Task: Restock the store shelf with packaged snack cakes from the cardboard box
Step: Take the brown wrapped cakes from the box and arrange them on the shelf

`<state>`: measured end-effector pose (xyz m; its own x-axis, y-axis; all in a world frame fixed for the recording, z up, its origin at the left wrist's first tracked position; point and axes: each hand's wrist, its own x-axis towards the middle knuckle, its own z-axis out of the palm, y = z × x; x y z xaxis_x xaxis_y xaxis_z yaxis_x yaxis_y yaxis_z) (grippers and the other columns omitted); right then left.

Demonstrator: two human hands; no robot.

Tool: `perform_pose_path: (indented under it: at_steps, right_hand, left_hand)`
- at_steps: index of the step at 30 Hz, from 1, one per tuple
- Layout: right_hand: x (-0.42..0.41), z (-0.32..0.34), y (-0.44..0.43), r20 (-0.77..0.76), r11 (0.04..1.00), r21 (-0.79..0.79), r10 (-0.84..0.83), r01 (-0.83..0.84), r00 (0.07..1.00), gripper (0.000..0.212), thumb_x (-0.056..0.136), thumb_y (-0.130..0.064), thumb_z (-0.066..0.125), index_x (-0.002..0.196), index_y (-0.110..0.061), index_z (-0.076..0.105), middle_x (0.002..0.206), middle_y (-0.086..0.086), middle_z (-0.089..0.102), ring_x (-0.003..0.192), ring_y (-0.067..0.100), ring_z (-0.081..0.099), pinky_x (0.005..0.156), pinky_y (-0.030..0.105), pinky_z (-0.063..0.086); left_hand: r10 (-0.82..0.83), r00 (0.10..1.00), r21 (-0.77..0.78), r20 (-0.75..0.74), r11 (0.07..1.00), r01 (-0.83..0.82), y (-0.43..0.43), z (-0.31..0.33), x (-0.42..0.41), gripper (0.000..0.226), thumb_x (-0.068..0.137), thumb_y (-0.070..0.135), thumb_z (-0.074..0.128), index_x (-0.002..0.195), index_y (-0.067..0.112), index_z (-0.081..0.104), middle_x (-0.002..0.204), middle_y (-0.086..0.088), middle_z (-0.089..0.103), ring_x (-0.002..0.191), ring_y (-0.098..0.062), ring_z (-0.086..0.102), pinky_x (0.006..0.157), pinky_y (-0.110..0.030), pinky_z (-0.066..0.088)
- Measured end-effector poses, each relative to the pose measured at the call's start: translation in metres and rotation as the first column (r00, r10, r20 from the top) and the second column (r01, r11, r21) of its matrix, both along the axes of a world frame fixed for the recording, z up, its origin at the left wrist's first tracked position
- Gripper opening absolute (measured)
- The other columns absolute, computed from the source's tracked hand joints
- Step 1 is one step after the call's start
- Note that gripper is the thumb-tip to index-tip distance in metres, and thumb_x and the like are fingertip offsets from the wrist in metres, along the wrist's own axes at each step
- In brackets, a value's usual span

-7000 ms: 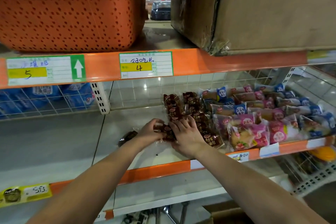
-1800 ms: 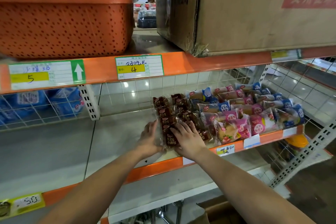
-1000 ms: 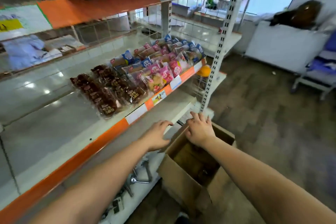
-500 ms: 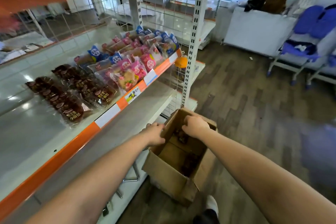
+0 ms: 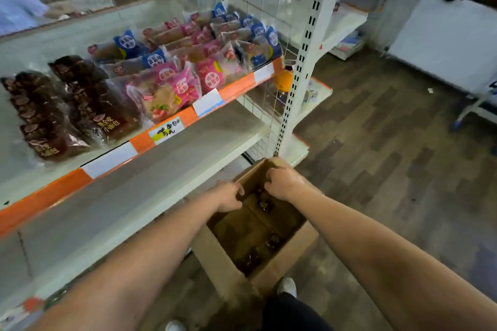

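Both hands are lowered into the open box (image 5: 231, 271) on the floor (image 5: 390, 169) beside the shelf (image 5: 142, 142). The left hand (image 5: 228, 195) and right hand (image 5: 282, 183) are seen with fingers curled down; whether anything is gripped cannot be told. Dark cakes (image 5: 248, 260) lie in the box, and others are stacked on the shelf.

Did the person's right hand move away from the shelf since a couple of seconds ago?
Yes. The right hand left the brown cake packs on the shelf and dropped into the cardboard box below.
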<state>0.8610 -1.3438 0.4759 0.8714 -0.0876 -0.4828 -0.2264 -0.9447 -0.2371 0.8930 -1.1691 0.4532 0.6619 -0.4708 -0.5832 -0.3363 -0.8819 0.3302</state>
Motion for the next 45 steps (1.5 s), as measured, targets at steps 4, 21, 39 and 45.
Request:
perform_pose_path:
  at_steps: [4,21,39,45]
  right_hand:
    - [0.016,-0.036,-0.018,-0.081,0.992,0.045,0.121,-0.118,0.989,0.028,0.095,-0.029,0.044,0.115,-0.019,0.061,0.112,0.002,0.06,0.101,0.023,0.057,0.089,0.039,0.05]
    - [0.035,-0.262,-0.035,-0.394,0.966,0.127,0.258,-0.226,0.882,0.047,0.095,-0.009,0.051,0.137,-0.029,0.048,0.148,0.01,0.033,0.125,0.033,0.046,0.095,0.045,0.05]
    - [0.025,-0.53,-0.043,-0.627,0.652,0.128,0.637,-0.747,0.449,0.073,0.089,-0.027,0.064,0.148,-0.019,0.021,0.15,0.013,0.018,0.137,0.039,0.022,0.101,0.057,0.039]
    - [0.021,-0.532,-0.041,-0.674,0.499,0.038,0.652,-0.866,0.347,0.062,0.094,-0.025,0.056,0.148,-0.019,0.028,0.153,0.013,0.021,0.141,0.037,0.013,0.107,0.063,0.021]
  left_hand:
    - [0.165,0.985,0.0,-0.045,0.986,-0.165,-0.012,-0.024,-0.008,0.037,0.09,0.028,0.056,0.127,0.027,0.052,0.136,-0.004,0.046,0.121,-0.022,0.048,0.103,-0.037,0.041]
    - [0.425,0.837,0.173,-0.345,0.905,-0.388,-0.042,-0.226,-0.046,0.045,0.091,0.016,0.057,0.133,0.021,0.046,0.136,-0.003,0.045,0.12,-0.022,0.049,0.101,-0.035,0.044]
    - [0.451,0.811,0.454,-0.373,0.851,-0.265,-0.097,-0.494,-0.073,0.084,0.086,0.014,0.064,0.148,0.016,0.009,0.149,-0.013,0.021,0.136,-0.035,0.024,0.107,-0.05,0.029]
    - [0.382,0.855,0.467,-0.351,0.863,-0.194,-0.095,-0.502,-0.078,0.055,0.089,0.015,0.059,0.139,0.012,0.037,0.142,-0.012,0.036,0.129,-0.029,0.036,0.106,-0.041,0.035]
